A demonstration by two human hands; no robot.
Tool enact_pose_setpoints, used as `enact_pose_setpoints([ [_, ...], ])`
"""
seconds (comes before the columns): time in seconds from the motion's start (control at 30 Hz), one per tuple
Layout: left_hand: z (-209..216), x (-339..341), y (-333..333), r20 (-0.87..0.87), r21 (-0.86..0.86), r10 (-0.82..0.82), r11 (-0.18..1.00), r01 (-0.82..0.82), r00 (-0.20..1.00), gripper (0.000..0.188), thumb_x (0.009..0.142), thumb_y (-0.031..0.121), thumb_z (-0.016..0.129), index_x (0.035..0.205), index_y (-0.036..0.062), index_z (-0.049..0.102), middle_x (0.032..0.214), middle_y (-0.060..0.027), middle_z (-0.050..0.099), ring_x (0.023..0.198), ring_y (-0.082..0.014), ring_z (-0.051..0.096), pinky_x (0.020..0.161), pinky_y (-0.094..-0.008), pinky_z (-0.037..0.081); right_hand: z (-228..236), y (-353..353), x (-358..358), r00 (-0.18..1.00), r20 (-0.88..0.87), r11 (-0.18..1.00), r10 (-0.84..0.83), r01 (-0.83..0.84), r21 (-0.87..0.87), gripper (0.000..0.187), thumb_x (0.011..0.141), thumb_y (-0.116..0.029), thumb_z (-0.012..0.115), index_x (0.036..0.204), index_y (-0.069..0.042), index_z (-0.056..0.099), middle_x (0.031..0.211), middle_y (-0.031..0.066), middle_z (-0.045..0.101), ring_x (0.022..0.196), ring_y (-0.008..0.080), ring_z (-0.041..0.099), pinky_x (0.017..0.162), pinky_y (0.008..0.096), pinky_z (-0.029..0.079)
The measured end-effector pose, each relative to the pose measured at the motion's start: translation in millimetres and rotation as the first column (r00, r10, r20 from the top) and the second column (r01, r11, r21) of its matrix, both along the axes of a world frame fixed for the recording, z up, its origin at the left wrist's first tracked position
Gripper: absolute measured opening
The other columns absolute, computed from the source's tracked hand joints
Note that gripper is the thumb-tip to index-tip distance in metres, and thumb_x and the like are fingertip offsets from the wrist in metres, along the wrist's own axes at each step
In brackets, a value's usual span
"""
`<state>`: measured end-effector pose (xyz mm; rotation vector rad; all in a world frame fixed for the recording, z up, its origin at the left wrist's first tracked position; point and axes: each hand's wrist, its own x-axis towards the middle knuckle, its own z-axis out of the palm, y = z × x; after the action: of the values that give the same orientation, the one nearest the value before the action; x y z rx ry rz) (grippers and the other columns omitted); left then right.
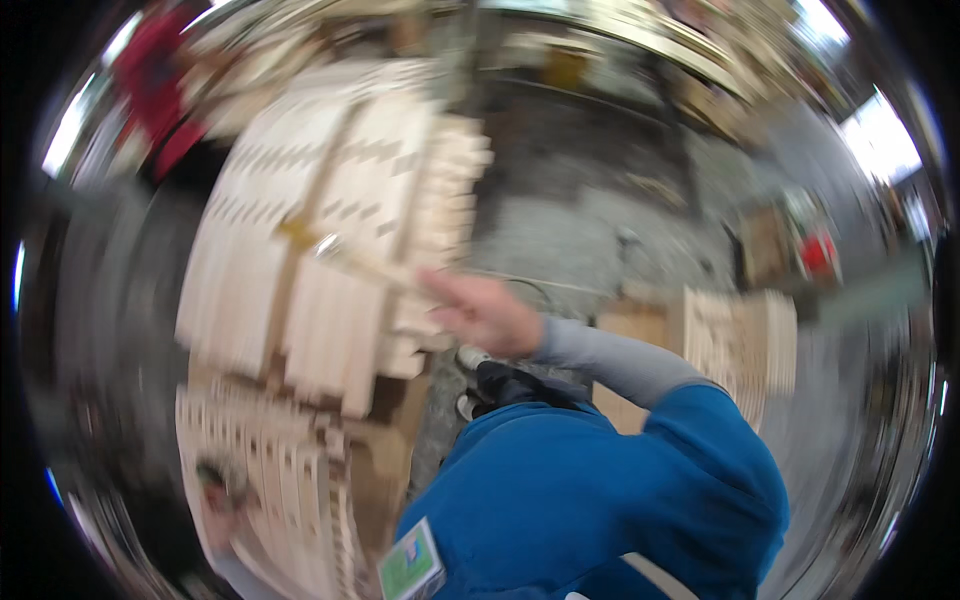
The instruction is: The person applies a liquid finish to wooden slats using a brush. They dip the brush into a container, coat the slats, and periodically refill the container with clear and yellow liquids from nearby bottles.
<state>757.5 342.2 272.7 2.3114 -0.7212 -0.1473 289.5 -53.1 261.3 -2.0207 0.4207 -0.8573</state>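
My right hand (pixel 488 312) is closed round the pale handle of a flat paintbrush (pixel 365 265), which has a shiny metal band and yellowish bristles. The bristle end points left, over stacked pale wooden pieces (pixel 325 325) with rows of dark slots. Low on the left, my left hand (pixel 222 522) is blurred beside a second group of slotted wooden pieces (pixel 285 470). A small round thing with a dark top (pixel 220 478) appears to be in its fingers; its kind cannot be made out.
On the right, more pale wooden pieces (pixel 735 340) stand on brown board. A person in red (pixel 155 90) is at the far left. A workbench frame (pixel 590 95) stands at the back, and a red object (pixel 818 255) lies beside a brown box (pixel 768 245). Motion smears much of the view.
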Motion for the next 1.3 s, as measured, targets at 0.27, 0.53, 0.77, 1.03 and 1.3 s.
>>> enact_pose_setpoints([
  [0.27, -0.3, -67.8, -33.8, -0.516, -0.245, 0.240, 0.878, -0.411, 0.822, 0.032, 0.084, 0.019, 0.055, 0.106, -0.0028, 0.051, 0.102, -0.0152, 0.056, 0.093, -0.0264, 0.053, 0.083, -0.0362, 0.044, -12.4, 10.9, -112.3, 0.916, 0.003, 0.916, -0.401, 0.401, 0.020, 0.047, 0.079, -0.007, 0.057, 0.122, -0.001, 0.040, 0.091, 0.0204, 0.056, 0.083, 0.0352, 0.056, 0.070, 0.0389, 0.046],
  [0.53, 39.8, -169.8, -203.4, -0.287, -0.585, -0.386, 0.796, 0.159, 0.877, 0.030, 0.085, 0.019, 0.055, 0.106, -0.0009, 0.052, 0.110, -0.0163, 0.052, 0.101, -0.0235, 0.050, 0.089, -0.0347, 0.041, -24.7, -21.0, -262.4, 0.709, 0.007, 0.706, -0.705, 0.704, -0.079, 0.047, 0.080, -0.009, 0.057, 0.123, 0.001, 0.042, 0.094, 0.0189, 0.059, 0.077, 0.0286, 0.060, 0.066, 0.0357, 0.048],
  [0.77, -0.4, -283.0, -427.1, -0.678, -0.702, -0.660, 0.712, -0.020, 0.323, 0.026, 0.084, 0.020, 0.056, 0.105, 0.0039, 0.056, 0.109, -0.0086, 0.057, 0.103, -0.0195, 0.053, 0.089, -0.0301, 0.044, -33.0, -37.3, -455.2, 0.410, -0.084, 0.402, -0.908, 0.910, 0.101, 0.047, 0.078, -0.004, 0.059, 0.123, 0.000, 0.045, 0.105, 0.0202, 0.058, 0.082, 0.0221, 0.062, 0.068, 0.0289, 0.049],
  [1.03, -57.8, -528.1, -631.8, -0.690, -0.723, -0.706, 0.679, 0.127, -0.159, 0.018, 0.086, 0.010, 0.052, 0.097, -0.0039, 0.057, 0.097, -0.0142, 0.062, 0.085, -0.0199, 0.061, 0.078, -0.0290, 0.052, -57.5, -34.5, -596.6, 0.050, -0.234, 0.020, -0.971, 0.992, 0.127, 0.047, 0.079, -0.001, 0.058, 0.123, 0.002, 0.043, 0.113, 0.0205, 0.054, 0.105, 0.0246, 0.053, 0.085, 0.0296, 0.043],
  [1.3, -61.5, -657.0, -815.8, -0.704, -0.705, -0.648, 0.589, 0.395, -0.292, 0.027, 0.090, 0.018, 0.045, 0.110, 0.0029, 0.053, 0.108, -0.0104, 0.059, 0.099, -0.0211, 0.057, 0.088, -0.0365, 0.046, -67.7, -137.6, -684.6, -0.193, -0.138, -0.218, -0.972, 0.955, 0.203, 0.050, 0.081, 0.001, 0.057, 0.128, -0.002, 0.040, 0.100, 0.0097, 0.058, 0.066, 0.0086, 0.056, 0.054, 0.0205, 0.046],
])
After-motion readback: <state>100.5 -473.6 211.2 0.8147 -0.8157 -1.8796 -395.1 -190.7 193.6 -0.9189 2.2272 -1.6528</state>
